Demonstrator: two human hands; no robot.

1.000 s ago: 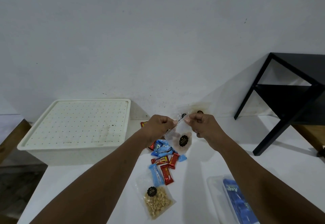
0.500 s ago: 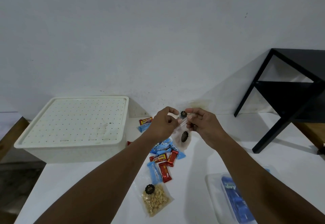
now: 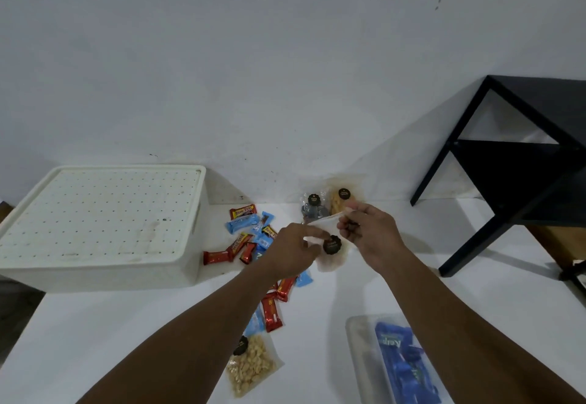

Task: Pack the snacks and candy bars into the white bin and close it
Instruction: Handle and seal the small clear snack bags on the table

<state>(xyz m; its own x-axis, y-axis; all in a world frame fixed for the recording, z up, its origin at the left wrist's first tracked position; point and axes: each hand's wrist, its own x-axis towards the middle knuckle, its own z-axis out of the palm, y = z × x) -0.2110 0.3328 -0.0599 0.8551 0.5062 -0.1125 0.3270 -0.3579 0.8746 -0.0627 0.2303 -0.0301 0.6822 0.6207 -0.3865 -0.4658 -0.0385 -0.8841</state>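
At centre frame the left hand (image 3: 293, 249) and right hand (image 3: 369, 232) both pinch a clear snack bag (image 3: 329, 249) above the tabletop (image 3: 126, 334), and with the white bin (image 3: 101, 229) at left still lidded, it could slip.

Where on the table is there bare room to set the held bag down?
Free: near-left table in front of the bin, and the right stretch between the hands and the black stand. Crowded: the candy bars beside the bin, peanuts and clear box nearby.
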